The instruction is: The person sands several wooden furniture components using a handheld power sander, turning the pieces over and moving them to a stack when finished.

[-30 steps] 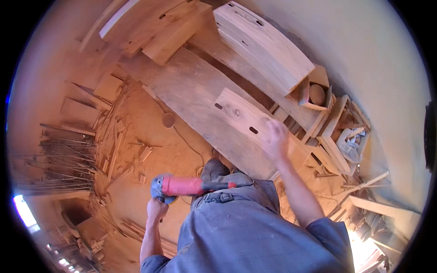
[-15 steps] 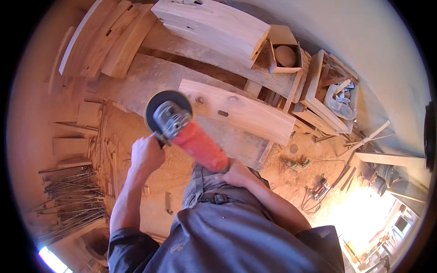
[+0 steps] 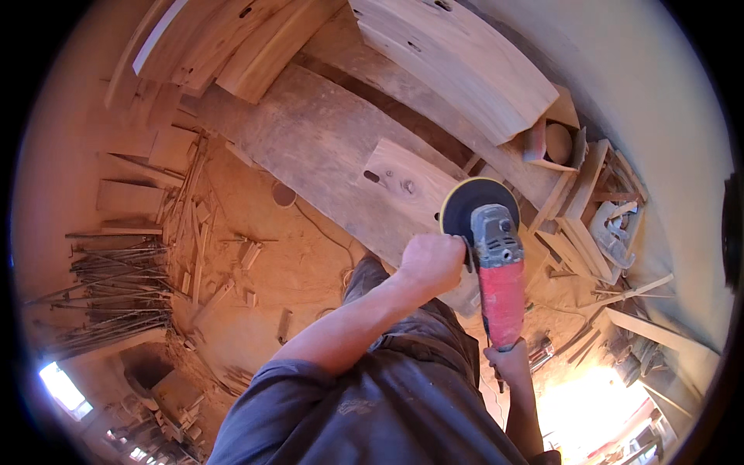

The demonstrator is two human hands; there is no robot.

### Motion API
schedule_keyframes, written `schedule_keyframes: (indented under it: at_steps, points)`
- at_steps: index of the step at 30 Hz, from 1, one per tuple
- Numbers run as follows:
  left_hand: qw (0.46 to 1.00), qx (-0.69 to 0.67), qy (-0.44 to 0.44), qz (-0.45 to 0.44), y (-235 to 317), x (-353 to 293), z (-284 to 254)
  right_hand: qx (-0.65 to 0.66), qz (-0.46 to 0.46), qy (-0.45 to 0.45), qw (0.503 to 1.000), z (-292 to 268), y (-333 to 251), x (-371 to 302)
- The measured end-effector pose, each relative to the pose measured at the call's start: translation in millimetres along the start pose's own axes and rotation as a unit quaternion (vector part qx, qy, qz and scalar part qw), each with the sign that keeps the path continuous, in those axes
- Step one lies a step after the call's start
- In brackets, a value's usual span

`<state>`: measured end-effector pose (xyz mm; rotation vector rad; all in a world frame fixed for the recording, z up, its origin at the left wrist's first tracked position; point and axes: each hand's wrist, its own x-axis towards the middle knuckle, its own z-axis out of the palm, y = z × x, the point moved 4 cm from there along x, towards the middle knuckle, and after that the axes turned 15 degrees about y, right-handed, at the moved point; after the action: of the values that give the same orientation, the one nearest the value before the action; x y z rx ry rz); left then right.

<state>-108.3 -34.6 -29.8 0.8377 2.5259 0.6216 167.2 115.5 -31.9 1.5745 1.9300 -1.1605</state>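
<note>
Both my hands hold an angle sander (image 3: 502, 298) with a red body, a grey gear head and a round black disc edged in yellow. My left hand (image 3: 432, 265) is closed around its side handle, next to the disc. Lower down, my right hand (image 3: 510, 358) grips the rear end of the body. The disc covers the right part of a pale wooden board (image 3: 425, 172) with a dark slot and a knot, lying on a dusty grey bench (image 3: 302, 139). Whether disc and wood touch, I cannot tell.
Behind the board lies a thick wooden slab (image 3: 465, 66); more planks (image 3: 260, 58) stand at the far left. An open cardboard box (image 3: 535, 147) and a wooden drawer (image 3: 585, 182) of odds and ends sit right. Metal clamps (image 3: 116, 279) are stacked left. Offcuts and a cord lie on the sawdust floor.
The sander has moved right over the board and swung more upright, with both hands still on it. My view has turned, so bench and slab appear farther right.
</note>
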Motion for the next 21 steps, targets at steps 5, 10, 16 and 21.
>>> schedule_keyframes:
  at_steps: [5,10,16,21]
  points:
    - [0.993,0.078,0.038,-0.080,-56,10,-39,-0.031,-0.093,-0.033,0.995,42,-66,4]
    - [0.970,0.157,0.050,-0.177,-119,21,-80,-0.027,-0.257,-0.105,0.960,82,-151,7]
    - [0.965,0.186,0.066,-0.175,-126,17,-78,-0.083,-0.210,-0.111,0.968,104,-127,22]
    - [0.984,0.161,0.003,-0.079,-50,29,-27,0.003,-0.115,-0.083,0.990,51,-67,6]
